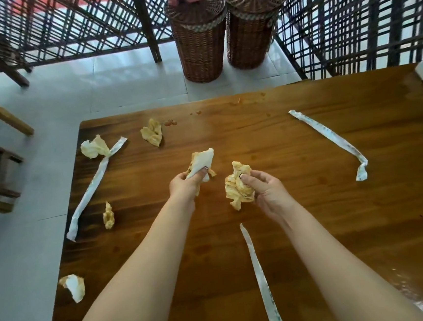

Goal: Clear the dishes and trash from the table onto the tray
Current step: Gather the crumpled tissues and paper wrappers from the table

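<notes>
Hovering above the middle of the wooden table point(311, 202), the left hand point(185, 185) is seen gripping a crumpled white napkin point(201, 162), while a stained wadded napkin point(239, 186) is clutched in the right hand point(266, 188). 4 more soiled napkins point(151, 132) are scattered along the table's left side, and 3 long paper wrappers point(331, 139) are laid flat on the wood. 2 wicker baskets point(199, 38) are stood on the floor beyond.
</notes>
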`<state>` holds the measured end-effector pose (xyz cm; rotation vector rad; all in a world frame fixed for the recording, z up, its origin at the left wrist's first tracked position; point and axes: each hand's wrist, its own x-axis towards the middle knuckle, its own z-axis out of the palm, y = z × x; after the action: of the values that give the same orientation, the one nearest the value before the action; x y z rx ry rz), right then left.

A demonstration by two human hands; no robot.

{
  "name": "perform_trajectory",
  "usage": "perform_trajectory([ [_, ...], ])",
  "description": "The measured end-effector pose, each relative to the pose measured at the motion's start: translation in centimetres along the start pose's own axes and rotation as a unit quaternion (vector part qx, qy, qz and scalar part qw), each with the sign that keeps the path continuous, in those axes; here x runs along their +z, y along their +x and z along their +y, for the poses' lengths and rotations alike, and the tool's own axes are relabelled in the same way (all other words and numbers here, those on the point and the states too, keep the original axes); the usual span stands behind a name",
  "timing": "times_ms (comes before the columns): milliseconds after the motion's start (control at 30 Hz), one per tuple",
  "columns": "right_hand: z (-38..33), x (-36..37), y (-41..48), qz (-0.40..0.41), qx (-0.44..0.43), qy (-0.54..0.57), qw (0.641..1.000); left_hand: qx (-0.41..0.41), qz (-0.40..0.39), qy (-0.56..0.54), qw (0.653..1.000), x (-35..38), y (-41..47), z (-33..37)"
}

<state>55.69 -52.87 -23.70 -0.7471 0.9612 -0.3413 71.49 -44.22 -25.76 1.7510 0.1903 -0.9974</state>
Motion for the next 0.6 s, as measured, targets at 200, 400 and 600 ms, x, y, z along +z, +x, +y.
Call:
perform_trajectory([
  [200, -0.3, 0.0, 1.2, 0.032, 0.001, 0.025, 0.999, 0.011, 0.059, 0.026, 0.998, 2.6, 1.8, 1.5],
  [400, -0.3, -0.4, 1.8, 0.012, -0.001, -0.007, 1.000, 0.063, 0.089, 0.116, 0.987, 4.7, 2.8, 1.7],
  [600, 0.0, -1.2, 2.2, 0.025, -0.004, 0.007, 1.000, 0.104, 0.096, 0.239, 0.961, 5.0, 2.9, 0.3],
])
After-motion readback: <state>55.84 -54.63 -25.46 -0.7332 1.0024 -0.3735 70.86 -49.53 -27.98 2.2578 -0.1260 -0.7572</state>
